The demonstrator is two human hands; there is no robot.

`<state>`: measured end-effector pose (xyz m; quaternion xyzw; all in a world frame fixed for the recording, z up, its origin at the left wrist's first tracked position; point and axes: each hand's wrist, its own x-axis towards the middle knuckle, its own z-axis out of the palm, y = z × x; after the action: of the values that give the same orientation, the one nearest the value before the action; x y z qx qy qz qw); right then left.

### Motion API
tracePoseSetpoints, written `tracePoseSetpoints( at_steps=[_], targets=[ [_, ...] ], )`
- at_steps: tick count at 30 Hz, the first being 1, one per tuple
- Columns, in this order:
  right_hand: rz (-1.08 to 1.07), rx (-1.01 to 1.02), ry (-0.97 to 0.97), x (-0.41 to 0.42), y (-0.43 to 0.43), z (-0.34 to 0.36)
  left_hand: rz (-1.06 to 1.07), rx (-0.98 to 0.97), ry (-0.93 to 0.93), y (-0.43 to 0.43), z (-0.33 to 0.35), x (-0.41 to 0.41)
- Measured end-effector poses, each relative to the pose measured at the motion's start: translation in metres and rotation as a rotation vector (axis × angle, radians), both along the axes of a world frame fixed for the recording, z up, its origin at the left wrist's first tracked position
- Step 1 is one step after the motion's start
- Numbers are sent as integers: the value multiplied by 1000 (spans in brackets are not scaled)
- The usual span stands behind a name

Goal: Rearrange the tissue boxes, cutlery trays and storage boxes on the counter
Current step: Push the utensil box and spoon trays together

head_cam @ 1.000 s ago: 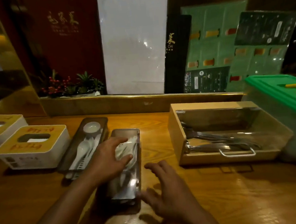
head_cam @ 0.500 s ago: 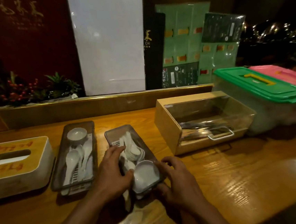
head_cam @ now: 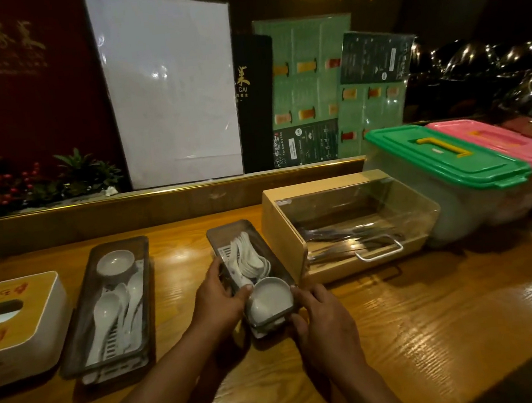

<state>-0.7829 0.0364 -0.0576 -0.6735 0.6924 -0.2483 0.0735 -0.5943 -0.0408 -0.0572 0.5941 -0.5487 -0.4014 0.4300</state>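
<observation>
A dark cutlery tray with white spoons and a small white bowl lies in the middle of the wooden counter, right beside a wooden cutlery box. My left hand grips the tray's left side and my right hand holds its near right corner. A second dark cutlery tray with spoons and a bowl lies to the left. A white tissue box with a yellow top sits at the far left. Green-lidded and pink-lidded storage boxes stand at the right.
A raised wooden ledge runs along the back of the counter. Menus and a white board lean behind it, with a plant with red berries at the left. The wooden box has a clear lid and metal handle.
The tray in my hands has shifted right, up against the wooden box, and its near end has swung round. My right hand has come onto its near corner. The view has turned right.
</observation>
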Motion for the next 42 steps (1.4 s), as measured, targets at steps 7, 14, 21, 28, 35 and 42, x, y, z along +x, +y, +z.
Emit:
tracePoseSetpoints(
  at_steps=[7,14,21,28,35,42],
  targets=[
    [-39,-9,-9,-5,-6,1,-73,49,48,-18,5,-12],
    [-42,-10,-19,-7,-12,2,-81,60,53,-27,4,-15],
    [-36,3,-13,-9,-17,-1,-75,73,67,-32,4,-14],
    [-23,1,-19,-10,-21,-1,-74,80,30,-33,7,-18],
    [67,-132,17,5,-11,6,-15,8,-119,-10,16,2],
    [509,-83,-19,100,0,10,36,-258,-484,26,41,94]
  ],
)
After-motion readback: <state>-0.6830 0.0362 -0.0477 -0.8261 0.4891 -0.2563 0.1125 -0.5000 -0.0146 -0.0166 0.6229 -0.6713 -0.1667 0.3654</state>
